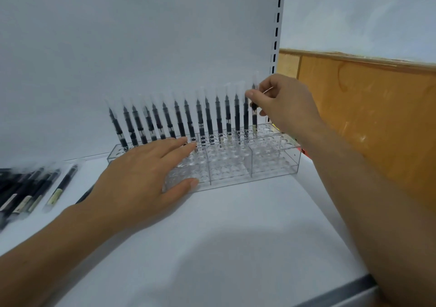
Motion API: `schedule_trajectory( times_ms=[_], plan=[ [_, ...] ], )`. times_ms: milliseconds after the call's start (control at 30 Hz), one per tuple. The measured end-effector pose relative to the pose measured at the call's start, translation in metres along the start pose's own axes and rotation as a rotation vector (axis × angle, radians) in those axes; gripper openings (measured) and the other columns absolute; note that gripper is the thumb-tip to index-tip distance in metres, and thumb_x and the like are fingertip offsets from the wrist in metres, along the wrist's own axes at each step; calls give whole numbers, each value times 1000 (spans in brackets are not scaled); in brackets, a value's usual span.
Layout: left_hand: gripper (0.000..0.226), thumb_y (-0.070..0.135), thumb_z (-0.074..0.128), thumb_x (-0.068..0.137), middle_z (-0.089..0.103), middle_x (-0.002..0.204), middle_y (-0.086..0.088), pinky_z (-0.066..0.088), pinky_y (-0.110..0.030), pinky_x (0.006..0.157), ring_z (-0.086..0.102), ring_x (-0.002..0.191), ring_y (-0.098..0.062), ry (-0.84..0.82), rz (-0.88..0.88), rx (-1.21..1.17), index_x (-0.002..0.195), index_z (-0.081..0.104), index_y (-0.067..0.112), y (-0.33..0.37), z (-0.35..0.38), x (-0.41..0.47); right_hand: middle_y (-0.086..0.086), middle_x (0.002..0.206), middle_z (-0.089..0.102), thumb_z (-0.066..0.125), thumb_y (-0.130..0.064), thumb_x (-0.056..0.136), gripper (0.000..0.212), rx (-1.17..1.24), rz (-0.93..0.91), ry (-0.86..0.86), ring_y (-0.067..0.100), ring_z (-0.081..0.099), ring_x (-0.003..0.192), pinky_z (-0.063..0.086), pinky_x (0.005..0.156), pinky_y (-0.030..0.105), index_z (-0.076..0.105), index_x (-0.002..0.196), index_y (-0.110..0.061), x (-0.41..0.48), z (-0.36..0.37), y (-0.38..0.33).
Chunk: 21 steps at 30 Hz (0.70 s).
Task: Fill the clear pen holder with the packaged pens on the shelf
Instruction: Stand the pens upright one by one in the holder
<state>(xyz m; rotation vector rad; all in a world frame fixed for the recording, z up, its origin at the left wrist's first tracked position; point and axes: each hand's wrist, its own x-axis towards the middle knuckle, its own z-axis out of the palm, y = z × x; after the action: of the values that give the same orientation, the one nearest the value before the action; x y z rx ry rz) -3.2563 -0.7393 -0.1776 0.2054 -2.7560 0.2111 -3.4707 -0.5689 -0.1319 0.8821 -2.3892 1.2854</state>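
Shelf point(236, 236) surface, smooth matte white, carries everything. It is backed by a plain white panel point(141, 35) and a slotted upright point(277, 35), with an orange-brown wooden board point(365, 108) to the right.

Toward the back stands the clear pen holder point(271, 163), a long rigid box of glossy see-through plastic. It is split into 3 compartments, and its top plate is drilled with rows of round holes.

The left hand point(141, 179) lies flat on the holder's left part, fingers straight, apparently steadying it. The right hand point(285, 104) pinches the upper part of the rightmost pen point(254, 118) between thumb and fingertip. The step in hand looks like seating this pen, since its lower end sits in a hole near the holder's right end.

The back row point(179, 122) holds roughly 15 pens, upright or slightly leaning. Each is a slim dark barrel in a thin clear sleeve that rises past the tip. The nearer rows look unfilled, so the task seems early.

The next move calls for letting go, then reaching to the loose packaged pens point(30, 193) lying flat at the shelf's left edge. They look slippery in their film, and 1 must be fed straight down into a free hole.
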Motion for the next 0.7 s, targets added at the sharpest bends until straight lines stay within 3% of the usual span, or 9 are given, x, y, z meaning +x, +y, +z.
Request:
schedule_trajectory(
  times_ms=[333, 433, 533, 700],
  plan=[
    [72, 71, 22, 87, 39, 150, 15, 25, -28, 105, 41, 136, -9, -1, 0, 15, 148, 35, 35, -2, 1, -1, -4, 90, 71, 62, -50, 90, 22, -100, -27, 13, 20, 68, 90, 55, 83, 43, 58, 88, -28, -2, 4, -1],
    [72, 70, 22, 87, 37, 151, 14, 21, -28, 106, 39, 137, -9, 5, -2, 7, 148, 34, 35, -2, 1, -1, -4, 91, 71, 63, -47, 90, 21, -110, -4, -58, 13, 70, 81, 53, 68, 33, 58, 89, -27, -1, 3, 3],
    [70, 69, 25, 88, 41, 149, 14, 23, -28, 105, 42, 135, -9, 14, -10, 9, 147, 37, 34, -1, 0, -2, -5, 90, 71, 65, -43, 90, 19, -82, 5, -83, 6, 69, 73, 39, 53, 24, 58, 85, -27, -1, 0, 4],
    [68, 67, 28, 88, 46, 146, 11, 27, -32, 105, 46, 133, -11, 3, -26, -3, 145, 41, 32, 0, -1, -3, -2, 93, 69, 68, -40, 89, 23, -81, 27, -170, 16, 66, 85, 48, 68, 28, 61, 99, -20, -7, -1, 6]
  ],
)
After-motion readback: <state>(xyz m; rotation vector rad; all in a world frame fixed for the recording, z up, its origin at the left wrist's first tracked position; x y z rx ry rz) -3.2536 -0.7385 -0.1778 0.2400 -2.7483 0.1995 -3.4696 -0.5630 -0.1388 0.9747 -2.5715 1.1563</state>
